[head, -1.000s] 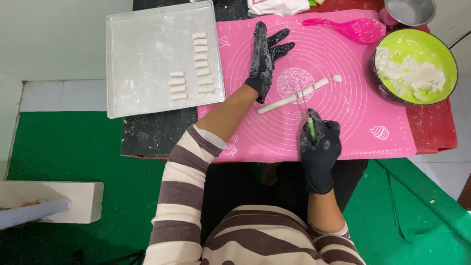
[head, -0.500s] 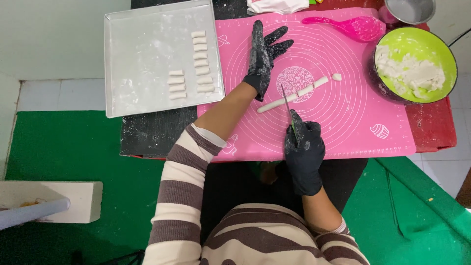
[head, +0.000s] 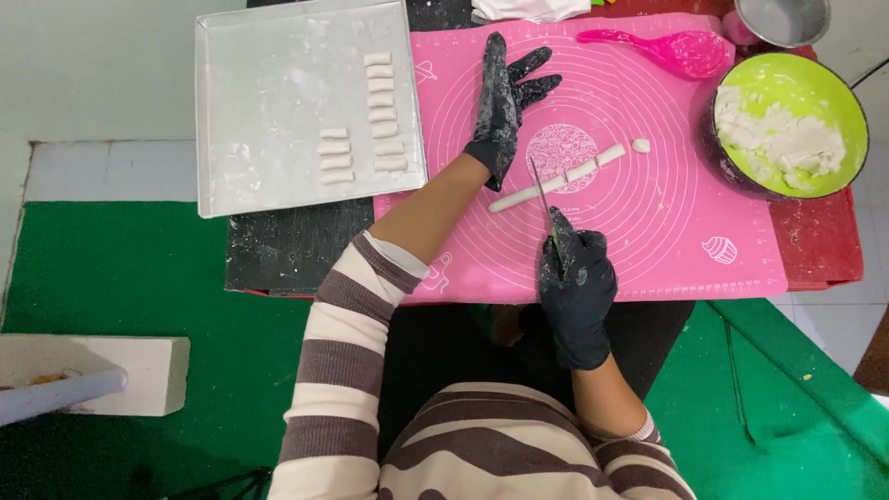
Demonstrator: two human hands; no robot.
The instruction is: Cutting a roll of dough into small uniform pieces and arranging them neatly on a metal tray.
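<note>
Our left hand [head: 505,106] lies flat, fingers spread, on the pink mat [head: 667,241], gripping nothing. Our right hand [head: 576,282] is closed around a knife [head: 542,199], blade pointing away from us and crossing the dough rope [head: 551,185], which lies between our two hands, just right of the left wrist. Cut pieces [head: 607,156] trail off the rope's far end, to the right of the left hand. Left of the left hand sits a floured tray [head: 269,111] holding rows of pieces. Well right of both hands: green bowl [head: 838,97] with dough, pink spoon [head: 671,46].
</note>
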